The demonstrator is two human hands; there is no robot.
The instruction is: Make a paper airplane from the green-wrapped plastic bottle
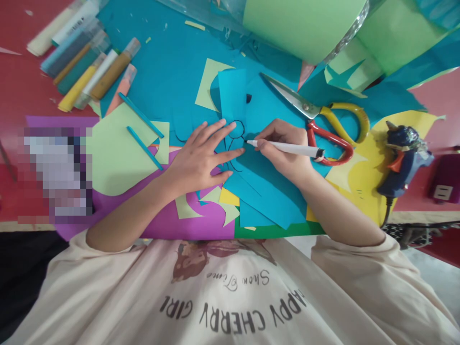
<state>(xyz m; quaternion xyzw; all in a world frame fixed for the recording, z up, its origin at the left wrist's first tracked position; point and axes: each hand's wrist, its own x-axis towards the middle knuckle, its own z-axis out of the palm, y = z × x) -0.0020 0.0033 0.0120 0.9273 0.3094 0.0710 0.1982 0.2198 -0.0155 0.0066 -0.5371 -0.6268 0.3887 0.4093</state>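
Note:
A white marker with a black end is gripped in my right hand, its tip at a black line on a blue paper strip. The strip bears a drawn loop and curved lines, partly hidden by my fingers. My left hand lies flat with fingers spread over the strip and the paper around it. Just right of my right hand are scissors with one yellow and one red handle, blades apart. A light green paper piece lies partly under the strip's upper end.
Several capped markers lie at the upper left. Light green paper, two thin blue strips and purple paper are at left. A glue gun rests on yellow paper at right. Rolled green paper is at the back.

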